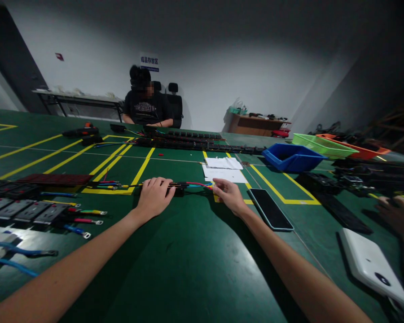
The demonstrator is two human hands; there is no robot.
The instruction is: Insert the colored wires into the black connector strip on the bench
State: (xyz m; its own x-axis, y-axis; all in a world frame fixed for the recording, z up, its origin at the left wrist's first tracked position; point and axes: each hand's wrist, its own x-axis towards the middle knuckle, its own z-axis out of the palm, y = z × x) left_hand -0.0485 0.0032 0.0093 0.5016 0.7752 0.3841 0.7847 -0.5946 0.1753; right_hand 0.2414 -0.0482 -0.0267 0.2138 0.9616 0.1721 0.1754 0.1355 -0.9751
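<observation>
My left hand point(155, 195) lies over a narrow black part point(179, 191) on the green table, its fingers curled down around it. Much of the part is hidden under the hand. From its right end run several thin coloured wires point(198, 184), red and blue among them, toward my right hand point(229, 194). There my thumb and forefinger pinch the wire ends, where something small and yellowish shows. White paper sheets point(224, 173) lie just beyond the right hand, and a dark-screened phone point(270, 208) rests to its right.
Black socket strips point(30, 211) with lugged wires sit at left. A long black strip assembly point(202, 146) crosses the table behind my hands. Blue point(291, 162), green point(323, 146) and orange bins stand right. A white device point(373, 264) and another person's hand point(397, 213) are nearer right; someone sits opposite.
</observation>
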